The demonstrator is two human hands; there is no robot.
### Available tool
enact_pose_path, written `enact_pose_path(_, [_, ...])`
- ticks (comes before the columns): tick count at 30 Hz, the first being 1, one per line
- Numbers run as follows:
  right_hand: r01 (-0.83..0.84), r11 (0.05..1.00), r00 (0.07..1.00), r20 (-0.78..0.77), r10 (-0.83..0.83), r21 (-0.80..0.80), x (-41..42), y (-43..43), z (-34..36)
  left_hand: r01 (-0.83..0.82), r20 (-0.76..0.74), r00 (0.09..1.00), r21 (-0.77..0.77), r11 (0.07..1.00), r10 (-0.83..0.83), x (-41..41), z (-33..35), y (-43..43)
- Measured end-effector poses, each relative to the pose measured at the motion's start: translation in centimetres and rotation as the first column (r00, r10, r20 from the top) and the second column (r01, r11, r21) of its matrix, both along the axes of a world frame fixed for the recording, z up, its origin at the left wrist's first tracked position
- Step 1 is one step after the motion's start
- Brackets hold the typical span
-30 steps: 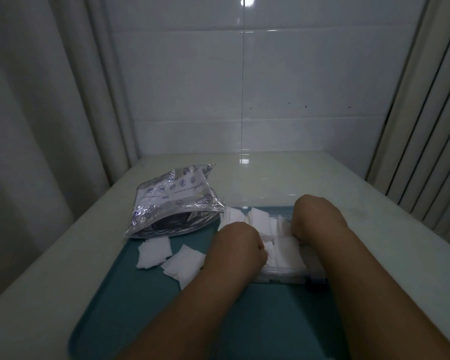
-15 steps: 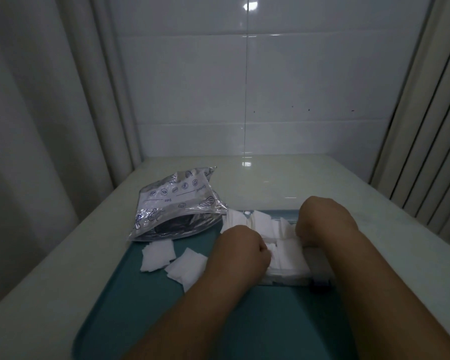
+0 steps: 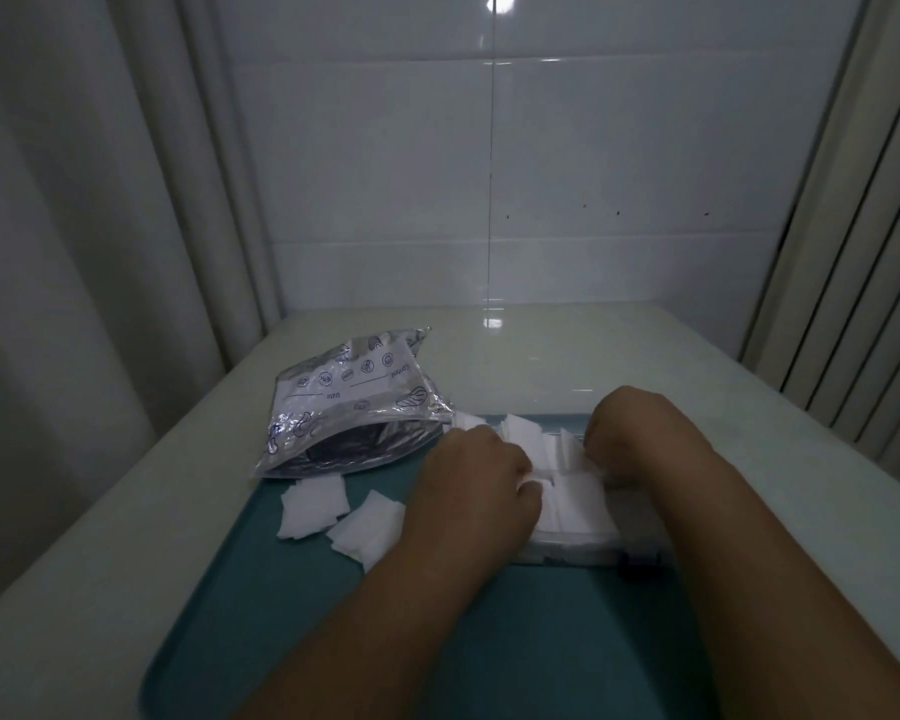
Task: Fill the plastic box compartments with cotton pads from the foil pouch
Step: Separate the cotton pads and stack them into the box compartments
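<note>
Tucking seems the step in hand: in the head view, the left hand (image 3: 481,480) curls its fingers on square white cotton pads (image 3: 572,491) heaped in the clear plastic compartment box (image 3: 583,544) on the teal tray (image 3: 541,641). The right hand (image 3: 627,433) rests at the box's far side, its fingers hidden, so I cannot tell its grip. The next move likely calls for gathering the loose pads (image 3: 315,504) lying beside the open silver foil pouch (image 3: 354,407), whose inside is too dark to read.

Before you: foil pouch (image 3: 354,407), crinkled, mirror-glossy; cotton pads (image 3: 575,493), soft, matt; plastic box (image 3: 578,550), clear, smooth; teal tray (image 3: 515,641), matt (material unclear); wall tiles (image 3: 619,148), glazed, reflective.
</note>
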State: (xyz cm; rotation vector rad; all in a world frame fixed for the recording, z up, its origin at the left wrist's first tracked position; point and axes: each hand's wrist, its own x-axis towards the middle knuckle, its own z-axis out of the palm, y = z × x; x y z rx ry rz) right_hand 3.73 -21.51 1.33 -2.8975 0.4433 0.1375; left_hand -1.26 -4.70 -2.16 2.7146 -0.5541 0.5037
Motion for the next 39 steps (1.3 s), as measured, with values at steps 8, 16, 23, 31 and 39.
enact_pose_path(8, [-0.079, 0.991, 0.997, 0.030, 0.076, 0.105, -0.4, 0.5, 0.2, 0.044, -0.063, 0.997, 0.162, 0.986, -0.034, 0.5, -0.3, 0.2])
enact_pose_path(16, [-0.190, 0.956, 0.982, 0.063, 0.180, 0.224, -1.6, 0.7, 0.4, 0.070, -0.248, 0.968, 0.180, 0.981, -0.024, 0.6, 0.6, 0.6])
enact_pose_path(23, [-0.197, 0.955, 0.978, 0.118, 0.174, 0.223, -1.6, 0.6, 0.2, 0.067, -0.287, 0.958, 0.156, 0.986, -0.020, 1.0, 0.7, 0.9])
enact_pose_path(31, [-0.231, 0.949, 0.972, 0.080, 0.219, 0.215, -1.4, 0.7, 0.1, 0.083, -0.272, 0.962, 0.196, 0.977, -0.027, 1.2, 0.6, 1.0])
enact_pose_path(39, [-0.214, 0.948, 0.976, 0.090, 0.199, 0.233, -1.5, 0.8, 0.1, 0.095, -0.248, 0.967, 0.176, 0.980, -0.050, 1.2, 0.1, 1.2])
